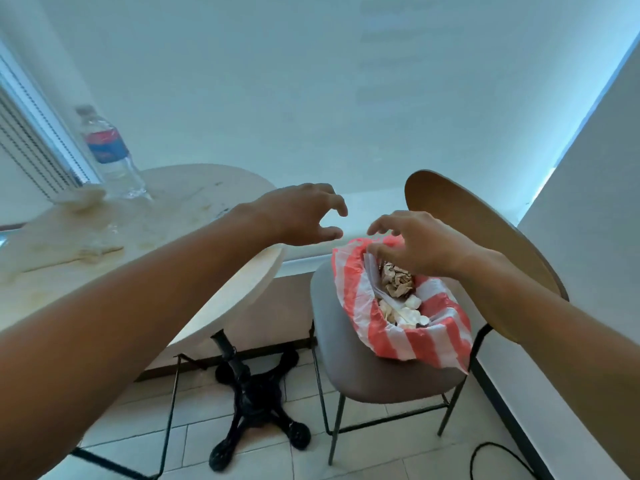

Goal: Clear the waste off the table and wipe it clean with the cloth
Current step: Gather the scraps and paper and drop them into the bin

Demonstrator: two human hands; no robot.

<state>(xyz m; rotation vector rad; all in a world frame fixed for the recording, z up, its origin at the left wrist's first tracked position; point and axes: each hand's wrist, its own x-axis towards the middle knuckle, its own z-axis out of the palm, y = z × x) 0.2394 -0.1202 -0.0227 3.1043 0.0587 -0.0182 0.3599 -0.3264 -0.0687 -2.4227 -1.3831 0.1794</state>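
A red-and-white striped plastic bag point(433, 336) sits open on a grey chair seat point(349, 368) to the right of the round pale table point(207, 188). Crumpled brown and white waste point(398, 282) lies inside the bag. My right hand point(419, 244) hovers over the bag's far rim with fingers loosely curled, and I cannot tell whether it touches the plastic. My left hand point(304, 213) hangs in the air between table edge and bag, fingers curved, holding nothing. A pale cloth point(83, 199) lies on the table's far left beside a water bottle point(107, 150).
The tabletop shows stains and smears near its left side. The chair has a wooden backrest point(485, 230) and thin dark legs. A black cast table base point(256, 400) stands on the tiled floor. A black cable point(485, 455) loops at bottom right; a wall is on the right.
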